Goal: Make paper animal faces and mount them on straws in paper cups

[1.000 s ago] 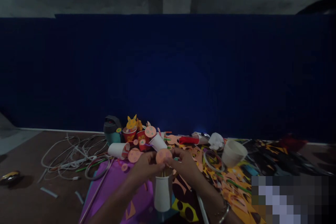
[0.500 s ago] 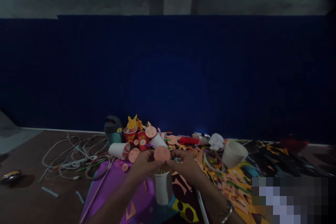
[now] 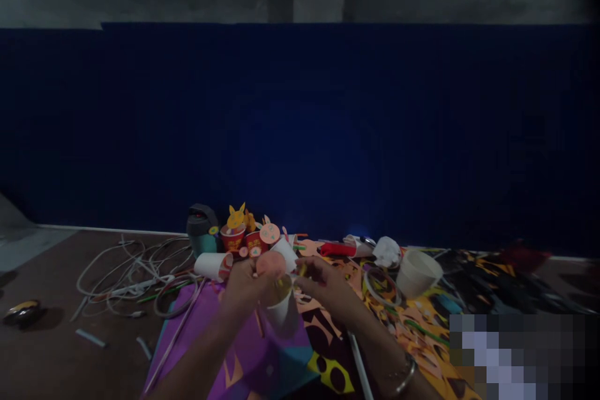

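My left hand (image 3: 247,285) pinches a round pink paper disc (image 3: 270,264) above the table. Just below the disc, a white paper cup (image 3: 280,317) stands tilted and blurred, with a yellowish piece (image 3: 282,287) at its mouth; whether that piece joins the cup or the disc I cannot tell. To the right, my right hand (image 3: 323,280) has its fingers curled together around a small yellowish thing, too blurred to name. A bracelet (image 3: 407,378) circles the right wrist.
Behind the hands stand red cups (image 3: 233,237) with paper animal faces, a teal bottle (image 3: 202,231) and a lying white cup (image 3: 213,265). Tangled white cables (image 3: 126,281) lie left. Purple sheet (image 3: 206,337) lies beneath; paper scraps (image 3: 422,331) and a cream bucket (image 3: 419,275) are right.
The disc has moved left and down with my left hand, and the cup has shifted left and tilted. My right hand has come away from the disc, a small yellowish thing at its fingers.
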Available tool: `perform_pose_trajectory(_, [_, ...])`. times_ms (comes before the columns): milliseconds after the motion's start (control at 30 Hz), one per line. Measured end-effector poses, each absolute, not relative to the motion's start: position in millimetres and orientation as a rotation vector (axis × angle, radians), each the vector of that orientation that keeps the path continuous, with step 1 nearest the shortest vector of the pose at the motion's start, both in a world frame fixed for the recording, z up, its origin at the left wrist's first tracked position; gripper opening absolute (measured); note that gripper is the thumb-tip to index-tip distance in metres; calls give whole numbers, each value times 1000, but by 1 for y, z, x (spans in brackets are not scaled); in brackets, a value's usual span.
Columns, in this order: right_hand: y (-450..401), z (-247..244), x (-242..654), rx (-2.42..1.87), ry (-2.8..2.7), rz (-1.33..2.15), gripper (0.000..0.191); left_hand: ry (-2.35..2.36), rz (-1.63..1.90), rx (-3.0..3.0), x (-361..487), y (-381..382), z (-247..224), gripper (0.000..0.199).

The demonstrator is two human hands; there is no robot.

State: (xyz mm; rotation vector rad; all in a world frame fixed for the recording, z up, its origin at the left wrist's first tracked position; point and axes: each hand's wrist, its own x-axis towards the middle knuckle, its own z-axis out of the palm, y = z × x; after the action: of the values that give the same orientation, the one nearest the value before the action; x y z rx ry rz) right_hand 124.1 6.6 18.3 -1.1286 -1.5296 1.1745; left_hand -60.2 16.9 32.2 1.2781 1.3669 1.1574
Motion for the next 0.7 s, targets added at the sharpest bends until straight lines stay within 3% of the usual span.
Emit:
perform_pose_trajectory(200, [26, 11, 147, -1186, -1363, 1028, 29, 1325, 1101, 1244, -93, 28, 43, 42])
perform_pose_trajectory(433, [33, -8, 165, -1697, -2024, 547, 21, 1229, 610, 1551, -119, 41, 40, 43])
perform_pose_trajectory(700, [19, -29, 136, -1740, -2406, 443, 23, 1421, 258, 2079, -134, 54, 18, 23])
